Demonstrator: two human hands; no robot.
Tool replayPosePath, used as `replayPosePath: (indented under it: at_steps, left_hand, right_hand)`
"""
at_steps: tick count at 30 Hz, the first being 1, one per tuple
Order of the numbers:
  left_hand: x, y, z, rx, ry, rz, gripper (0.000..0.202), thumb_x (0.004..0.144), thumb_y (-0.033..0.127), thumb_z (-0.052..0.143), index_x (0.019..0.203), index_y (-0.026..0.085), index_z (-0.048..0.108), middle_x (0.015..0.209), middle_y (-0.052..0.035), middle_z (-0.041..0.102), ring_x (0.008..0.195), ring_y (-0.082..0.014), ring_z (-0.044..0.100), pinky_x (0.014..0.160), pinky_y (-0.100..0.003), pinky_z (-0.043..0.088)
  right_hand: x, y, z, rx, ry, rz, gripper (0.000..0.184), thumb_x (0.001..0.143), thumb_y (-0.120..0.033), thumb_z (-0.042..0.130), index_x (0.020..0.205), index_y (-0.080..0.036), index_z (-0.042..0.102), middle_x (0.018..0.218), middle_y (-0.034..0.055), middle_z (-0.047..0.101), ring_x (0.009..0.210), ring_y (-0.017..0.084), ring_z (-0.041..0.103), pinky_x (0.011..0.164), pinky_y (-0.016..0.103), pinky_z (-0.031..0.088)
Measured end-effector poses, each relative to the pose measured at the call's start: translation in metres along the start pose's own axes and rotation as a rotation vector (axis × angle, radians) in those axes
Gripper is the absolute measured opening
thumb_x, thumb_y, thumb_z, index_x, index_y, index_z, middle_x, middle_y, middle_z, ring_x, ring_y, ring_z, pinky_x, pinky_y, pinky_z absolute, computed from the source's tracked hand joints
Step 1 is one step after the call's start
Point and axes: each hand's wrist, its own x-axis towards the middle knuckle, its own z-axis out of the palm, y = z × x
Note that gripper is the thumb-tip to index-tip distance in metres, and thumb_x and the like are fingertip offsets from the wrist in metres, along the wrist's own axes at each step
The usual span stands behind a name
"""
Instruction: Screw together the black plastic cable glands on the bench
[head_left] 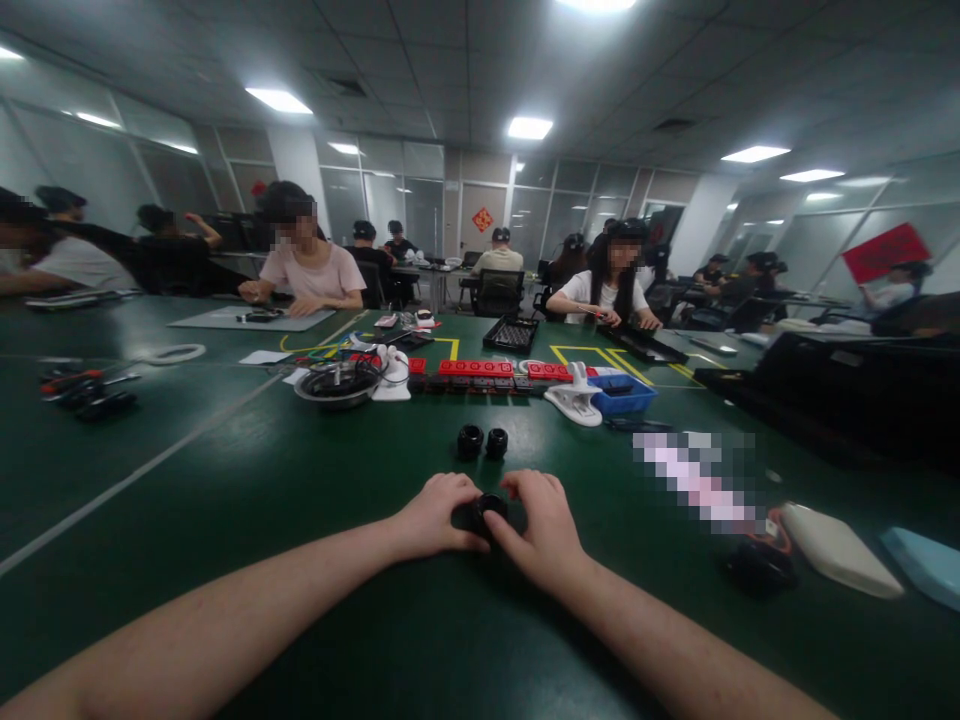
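Note:
My left hand (436,516) and my right hand (541,528) meet over the dark green table (225,470), both curled round a small black round part (488,511) that shows between the fingers. Just beyond my hands stand two more black round parts (482,442), side by side on the table. Both forearms rest low over the near edge.
Further back lie a row of red blocks (480,368), a blue tray (621,394), a white clamp-like tool (576,400), a black round dish (337,384) and a black tray (511,334). A white case (838,550) and black object (759,566) lie at right. Several people sit at tables behind.

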Motion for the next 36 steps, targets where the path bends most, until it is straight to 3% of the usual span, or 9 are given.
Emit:
replayPosePath:
  at_steps: [3,9,16,20,24,29,36]
  left_hand:
    - [0.0,-0.001,0.001,0.003,-0.001,0.01,0.041,0.065,0.052,0.064,0.091,0.02,0.057,0.093,-0.0005,0.052,0.087,-0.0194,0.048,0.079,-0.031,0.035]
    - [0.002,-0.002,0.005,0.041,0.016,0.012,0.037,0.065,0.047,0.065,0.085,0.018,0.056,0.089,-0.0013,0.052,0.083,-0.0195,0.048,0.077,-0.032,0.036]
    - [0.002,-0.001,0.003,0.047,-0.01,-0.06,0.038,0.062,0.033,0.07,0.093,0.016,0.055,0.093,-0.0032,0.053,0.088,-0.0212,0.047,0.08,-0.033,0.037]
    - [0.003,0.001,0.004,0.039,0.01,-0.066,0.035,0.06,0.034,0.071,0.086,0.017,0.056,0.087,-0.0009,0.053,0.083,-0.0194,0.048,0.077,-0.032,0.038]
    - [0.003,0.0,0.005,0.09,0.012,-0.003,0.03,0.065,0.036,0.068,0.088,0.019,0.058,0.087,-0.0006,0.052,0.083,-0.0185,0.048,0.077,-0.031,0.036]
    - [0.003,0.001,0.002,0.094,-0.039,-0.009,0.035,0.068,0.042,0.065,0.095,0.022,0.057,0.089,-0.0007,0.052,0.081,-0.0184,0.047,0.074,-0.031,0.036]
    - [0.002,0.002,0.0,0.037,-0.044,-0.018,0.033,0.067,0.035,0.066,0.098,0.025,0.058,0.093,0.0004,0.053,0.087,-0.0186,0.047,0.079,-0.031,0.034]
  right_hand:
    - [0.001,-0.001,0.003,-0.022,-0.045,0.049,0.031,0.071,-0.036,0.057,0.094,-0.016,0.051,0.084,0.0059,0.057,0.078,0.02,0.051,0.073,0.035,0.036]
    - [0.004,-0.005,0.008,-0.001,-0.103,0.05,0.032,0.07,-0.033,0.061,0.096,-0.016,0.053,0.088,0.0072,0.059,0.082,0.022,0.05,0.077,0.039,0.035]
    - [0.004,-0.012,0.008,0.083,-0.187,-0.097,0.035,0.072,-0.032,0.059,0.102,-0.017,0.051,0.093,0.0061,0.058,0.089,0.022,0.047,0.092,0.044,0.028]
    - [0.004,-0.015,0.005,0.129,-0.234,-0.155,0.032,0.075,-0.031,0.055,0.104,-0.019,0.049,0.096,0.0056,0.057,0.091,0.021,0.047,0.093,0.044,0.028]
    - [0.001,-0.018,0.002,0.18,-0.27,-0.221,0.033,0.075,-0.029,0.053,0.107,-0.021,0.048,0.099,0.0039,0.059,0.098,0.021,0.046,0.099,0.046,0.02]
    - [-0.002,-0.016,0.001,0.202,-0.268,-0.26,0.03,0.076,-0.028,0.051,0.105,-0.021,0.048,0.098,0.0045,0.061,0.104,0.02,0.047,0.102,0.048,0.014]
    - [-0.004,-0.014,-0.003,0.212,-0.242,-0.307,0.03,0.075,-0.024,0.049,0.105,-0.019,0.049,0.099,0.0058,0.063,0.109,0.02,0.048,0.104,0.05,0.01]
